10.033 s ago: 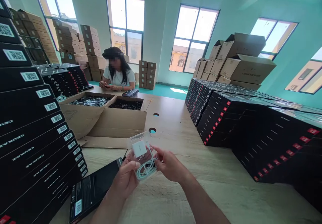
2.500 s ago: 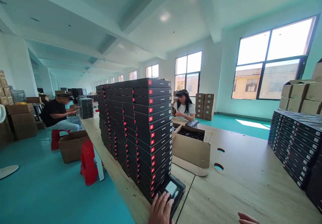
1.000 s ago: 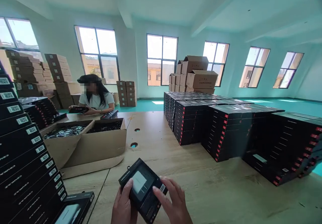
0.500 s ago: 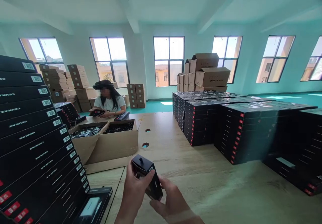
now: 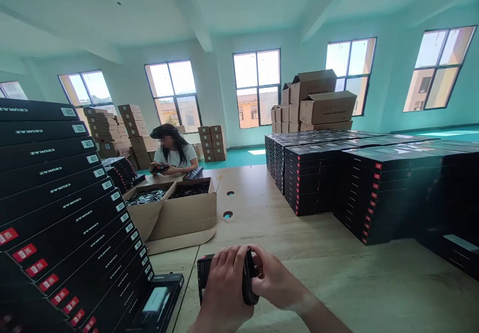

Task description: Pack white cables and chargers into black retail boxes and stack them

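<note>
Between my hands, above the near part of the table, is a small black box (image 5: pixel 203 273) with an open-looking left side. My left hand (image 5: pixel 227 285) lies across it with the fingers together over the top, covering most of it. My right hand (image 5: pixel 275 278) grips the dark right end of the box with thumb and fingers. What the right fingertips press on is partly hidden. To the left of my hands lies an open black tray box (image 5: pixel 174 293) with a pale white item (image 5: pixel 155 300) in it.
A tall stack of black boxes (image 5: pixel 86 213) leans close on the left. Beyond my hands stands an open divided carton (image 5: pixel 187 218) with small dark and shiny items. A person (image 5: pixel 174 148) sits behind it, holding something dark. Black box stacks (image 5: pixel 355 198) line the wooden table's (image 5: pixel 258 238) right side.
The black box has been turned and lowered slightly. My left hand has moved from its left side to over its top, and my right hand has risen onto its right end. The view has shifted left.
</note>
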The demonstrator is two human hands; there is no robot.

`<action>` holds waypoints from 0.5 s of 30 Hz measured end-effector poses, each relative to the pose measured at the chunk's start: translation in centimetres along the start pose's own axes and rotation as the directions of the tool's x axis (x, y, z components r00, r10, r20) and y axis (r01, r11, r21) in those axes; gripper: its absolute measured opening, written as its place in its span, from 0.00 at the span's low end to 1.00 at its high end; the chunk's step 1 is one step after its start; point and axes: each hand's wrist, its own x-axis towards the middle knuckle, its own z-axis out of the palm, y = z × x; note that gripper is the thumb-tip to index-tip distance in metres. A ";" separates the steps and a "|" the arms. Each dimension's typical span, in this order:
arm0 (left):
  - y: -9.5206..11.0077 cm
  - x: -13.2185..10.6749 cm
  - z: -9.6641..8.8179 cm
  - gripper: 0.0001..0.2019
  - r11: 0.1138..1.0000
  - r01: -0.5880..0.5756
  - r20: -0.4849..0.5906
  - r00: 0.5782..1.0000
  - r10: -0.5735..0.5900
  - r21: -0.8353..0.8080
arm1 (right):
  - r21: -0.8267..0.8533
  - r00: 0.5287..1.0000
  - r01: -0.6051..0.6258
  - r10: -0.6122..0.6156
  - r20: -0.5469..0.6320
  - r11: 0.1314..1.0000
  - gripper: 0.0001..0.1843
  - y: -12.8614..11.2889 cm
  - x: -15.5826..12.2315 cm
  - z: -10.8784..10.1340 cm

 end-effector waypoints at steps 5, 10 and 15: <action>0.3 0.1 0.5 0.42 0.999 -0.002 0.031 1.000 0.003 -0.034 | -0.115 0.995 0.001 -0.012 -0.097 0.993 0.30 0.5 0.0 0.7; -0.2 0.1 0.2 0.42 0.998 0.045 0.001 0.999 -0.045 -0.053 | -0.016 0.994 -0.033 0.031 -0.101 0.999 0.29 0.5 0.6 0.2; -0.8 -0.3 0.6 0.38 0.996 0.090 -0.058 0.994 -0.090 0.013 | 0.020 0.999 -0.006 0.005 0.051 1.000 0.34 0.2 0.6 -0.3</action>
